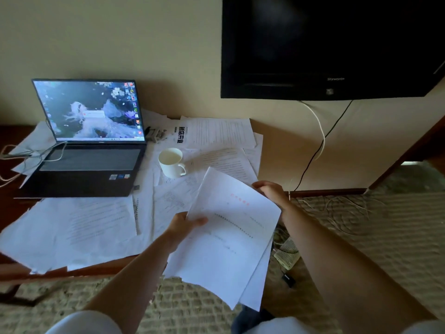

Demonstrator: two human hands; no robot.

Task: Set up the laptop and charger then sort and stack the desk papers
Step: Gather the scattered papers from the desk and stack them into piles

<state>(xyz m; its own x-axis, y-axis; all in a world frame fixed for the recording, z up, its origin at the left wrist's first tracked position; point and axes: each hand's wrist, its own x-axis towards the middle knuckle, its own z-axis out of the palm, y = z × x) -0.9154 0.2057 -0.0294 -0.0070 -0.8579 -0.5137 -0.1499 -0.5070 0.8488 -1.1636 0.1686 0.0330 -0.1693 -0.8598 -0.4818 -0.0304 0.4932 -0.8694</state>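
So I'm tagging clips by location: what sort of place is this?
Probably a hotel room or bedroom: black wall-mounted television, patterned beige carpet, low dark wooden desk with open black laptop.

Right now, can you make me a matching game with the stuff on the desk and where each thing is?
Things:
1. laptop
2. white mug
3. held papers
4. television

Places:
A. on the wall
B. gripped in both hands
C. open, at the desk's left
D. standing on loose sheets, right of the laptop

Pairs: 1-C, 2-D, 3-B, 4-A
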